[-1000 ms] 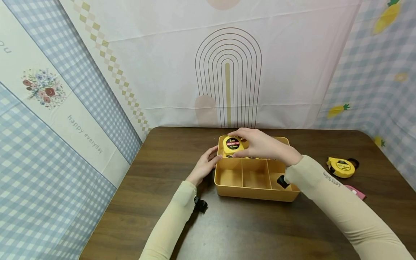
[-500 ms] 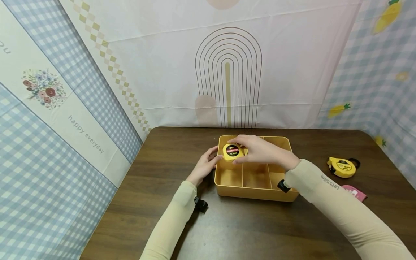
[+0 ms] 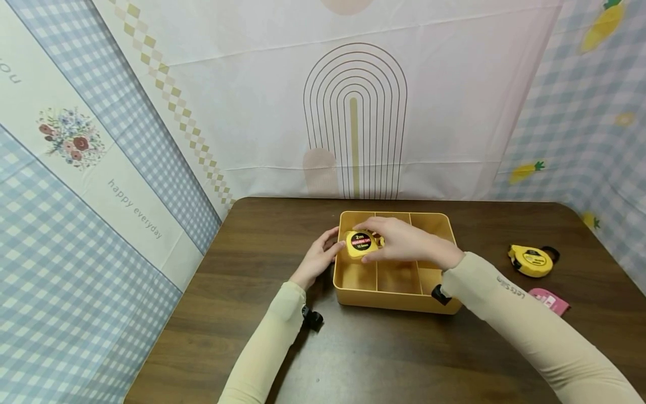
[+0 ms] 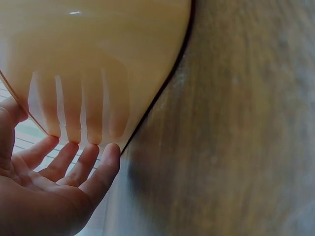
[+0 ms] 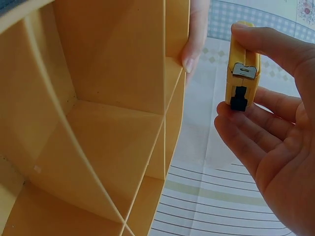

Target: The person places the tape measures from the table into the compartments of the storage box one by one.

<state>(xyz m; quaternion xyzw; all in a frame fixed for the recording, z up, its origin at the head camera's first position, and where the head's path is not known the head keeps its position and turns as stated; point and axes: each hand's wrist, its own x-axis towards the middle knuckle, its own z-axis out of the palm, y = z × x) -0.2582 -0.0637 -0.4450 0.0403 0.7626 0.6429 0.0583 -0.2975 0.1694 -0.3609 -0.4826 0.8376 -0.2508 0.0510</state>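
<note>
A yellow divided storage box (image 3: pixel 396 301) stands on the brown table, split into several compartments. My left hand (image 3: pixel 318 258) grips its left wall, the thumb at the rim and the fingertips against the outside (image 4: pixel 98 39). Above the left compartments my right hand (image 3: pixel 404 240) holds a yellow tape measure (image 3: pixel 360 244) between thumb and fingers, its round black label reading 2m. In the right wrist view, the metal hook end of the tape measure (image 5: pixel 241 73) faces the camera, apart from the box (image 5: pixel 108 64). The compartments seen there hold nothing; others are partly hidden by the right hand.
On the table's right lies a second yellow tape measure (image 3: pixel 531 260) with a black strap. Nearer me is a pink item (image 3: pixel 551 302), partly covered by the right sleeve. A patterned cloth (image 3: pixel 262 112) hangs behind the table.
My right hand has carried the tape measure from the back left compartment area towards me, over the divider between back and front rows. The left hand stays at the box's wall.
</note>
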